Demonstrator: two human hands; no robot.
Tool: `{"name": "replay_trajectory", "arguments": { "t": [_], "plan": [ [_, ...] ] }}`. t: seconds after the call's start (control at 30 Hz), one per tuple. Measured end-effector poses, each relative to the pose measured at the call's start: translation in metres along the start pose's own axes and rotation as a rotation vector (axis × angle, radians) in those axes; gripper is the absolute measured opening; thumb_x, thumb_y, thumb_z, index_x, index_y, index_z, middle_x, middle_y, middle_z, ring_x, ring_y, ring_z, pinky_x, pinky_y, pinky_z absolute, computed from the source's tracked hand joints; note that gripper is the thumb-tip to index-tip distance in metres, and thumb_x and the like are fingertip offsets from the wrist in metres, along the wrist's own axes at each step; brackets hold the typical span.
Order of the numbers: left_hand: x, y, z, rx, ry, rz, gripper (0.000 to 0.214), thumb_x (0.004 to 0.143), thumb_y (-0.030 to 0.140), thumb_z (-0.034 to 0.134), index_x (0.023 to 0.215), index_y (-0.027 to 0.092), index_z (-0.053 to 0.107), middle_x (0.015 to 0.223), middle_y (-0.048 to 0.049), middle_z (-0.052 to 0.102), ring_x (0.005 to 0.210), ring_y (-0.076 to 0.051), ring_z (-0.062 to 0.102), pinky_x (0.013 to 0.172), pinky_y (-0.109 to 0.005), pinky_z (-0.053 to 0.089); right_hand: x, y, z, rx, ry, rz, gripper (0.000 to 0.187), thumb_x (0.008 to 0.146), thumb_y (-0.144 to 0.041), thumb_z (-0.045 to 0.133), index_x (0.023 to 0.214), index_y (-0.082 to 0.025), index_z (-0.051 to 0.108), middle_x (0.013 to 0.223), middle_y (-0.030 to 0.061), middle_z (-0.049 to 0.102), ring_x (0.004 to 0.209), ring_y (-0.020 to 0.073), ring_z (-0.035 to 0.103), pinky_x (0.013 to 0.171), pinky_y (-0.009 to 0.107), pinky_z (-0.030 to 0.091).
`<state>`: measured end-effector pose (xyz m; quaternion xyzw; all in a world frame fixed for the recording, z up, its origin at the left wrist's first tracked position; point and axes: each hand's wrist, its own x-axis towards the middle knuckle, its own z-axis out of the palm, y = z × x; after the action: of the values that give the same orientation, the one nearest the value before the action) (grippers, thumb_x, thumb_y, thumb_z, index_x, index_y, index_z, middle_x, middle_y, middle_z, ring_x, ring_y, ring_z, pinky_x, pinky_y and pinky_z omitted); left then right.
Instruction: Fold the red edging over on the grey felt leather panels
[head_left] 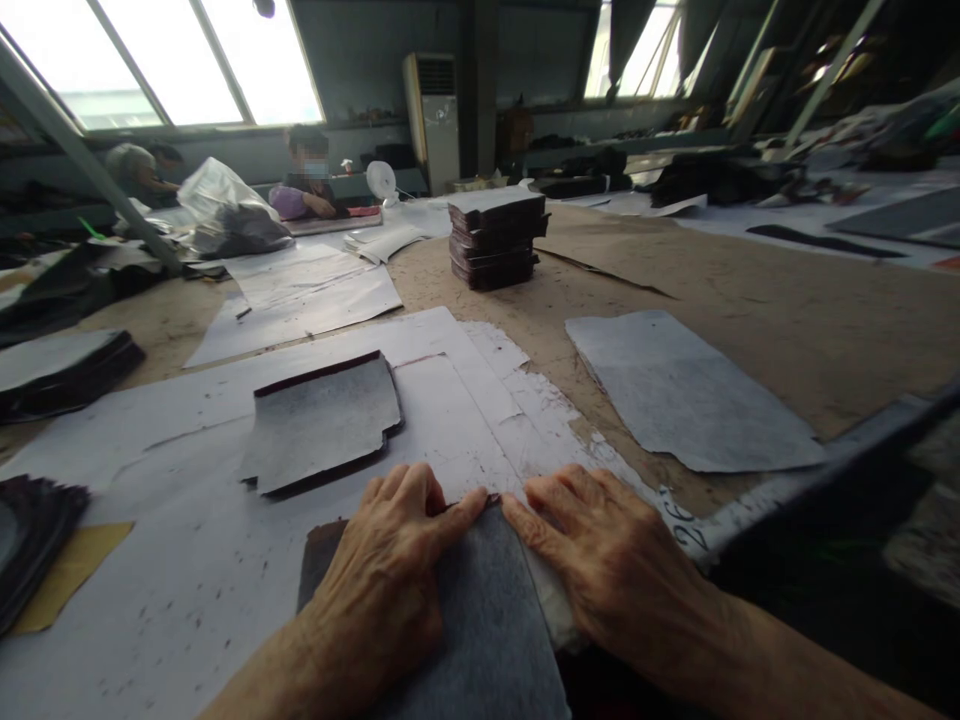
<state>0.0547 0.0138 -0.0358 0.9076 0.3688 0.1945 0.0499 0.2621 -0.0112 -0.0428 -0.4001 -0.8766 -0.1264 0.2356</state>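
Observation:
A grey-backed piece of dark sheet material (487, 610) lies at the table's near edge, partly hidden under my hands. My left hand (397, 560) lies across it with curled fingers, its thumb and index finger pressed on the top edge. At the top right corner of the same piece, my right hand (607, 550) is closed, its fingertips almost meeting the left ones over a narrow dark edge. Just beyond my left hand rests a grey piece with dark turned-up edges (326, 425). A flat grey sheet (690, 390) lies past my right hand.
White paper (187, 540) covers the near table. A stack of dark pieces (495, 240) stands farther back. More dark piles (34, 540) are at the left, one on yellow card (82, 575). A plastic bag (229, 210), a small fan (382, 182) and seated people are beyond.

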Motion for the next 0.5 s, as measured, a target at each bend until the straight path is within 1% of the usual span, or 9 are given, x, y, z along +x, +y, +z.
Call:
{"name": "replay_trajectory", "arguments": {
  "t": [0.13,0.27,0.33,0.4,0.47,0.5],
  "plan": [
    [-0.001,0.002,0.0,0.032,-0.001,0.013,0.066,0.059,0.001,0.045,0.12,0.026,0.049,0.083,-0.0055,0.043,0.075,-0.02,0.04,0.062,-0.036,0.04,0.0,-0.001,0.0,0.012,0.003,0.009,0.038,0.077,-0.004,0.038,0.106,-0.011,0.061,0.089,0.0102,0.06,0.081,0.0218,0.049,0.071,0.037,0.039],
    [-0.002,0.003,-0.001,0.097,-0.002,0.055,0.064,0.061,0.001,0.043,0.122,0.022,0.047,0.085,-0.0069,0.042,0.076,-0.02,0.04,0.063,-0.039,0.04,0.001,0.0,0.001,0.054,0.033,0.039,0.037,0.078,-0.005,0.038,0.103,-0.013,0.063,0.085,0.0096,0.06,0.078,0.0215,0.05,0.069,0.037,0.04],
    [-0.002,0.004,-0.001,0.142,-0.007,0.075,0.063,0.063,0.002,0.043,0.123,0.02,0.045,0.086,-0.0079,0.042,0.076,-0.021,0.039,0.063,-0.039,0.039,0.002,0.002,0.002,0.132,0.071,0.106,0.032,0.079,-0.007,0.04,0.099,-0.016,0.064,0.081,0.0077,0.059,0.075,0.0192,0.051,0.067,0.034,0.042],
    [-0.002,0.005,-0.002,0.176,-0.019,0.081,0.063,0.064,0.002,0.043,0.124,0.021,0.044,0.087,-0.0082,0.043,0.075,-0.021,0.039,0.062,-0.038,0.039,0.002,0.005,0.002,0.249,0.109,0.211,0.027,0.081,-0.009,0.044,0.094,-0.018,0.065,0.079,0.0054,0.059,0.075,0.0163,0.052,0.067,0.03,0.044],
    [-0.002,0.006,-0.002,0.199,-0.027,0.078,0.063,0.065,0.002,0.043,0.125,0.022,0.044,0.086,-0.0077,0.043,0.075,-0.02,0.038,0.062,-0.038,0.038,0.003,0.008,0.002,0.349,0.145,0.294,0.023,0.082,-0.008,0.045,0.091,-0.018,0.064,0.08,0.004,0.061,0.077,0.0141,0.055,0.07,0.026,0.045],
    [-0.002,0.006,-0.002,0.206,-0.028,0.078,0.063,0.065,0.002,0.043,0.125,0.023,0.044,0.086,-0.0075,0.043,0.075,-0.02,0.039,0.062,-0.037,0.038,0.003,0.009,0.002,0.374,0.151,0.311,0.023,0.083,-0.008,0.045,0.09,-0.017,0.064,0.081,0.0038,0.061,0.078,0.0136,0.055,0.071,0.025,0.046]
  ]
}}
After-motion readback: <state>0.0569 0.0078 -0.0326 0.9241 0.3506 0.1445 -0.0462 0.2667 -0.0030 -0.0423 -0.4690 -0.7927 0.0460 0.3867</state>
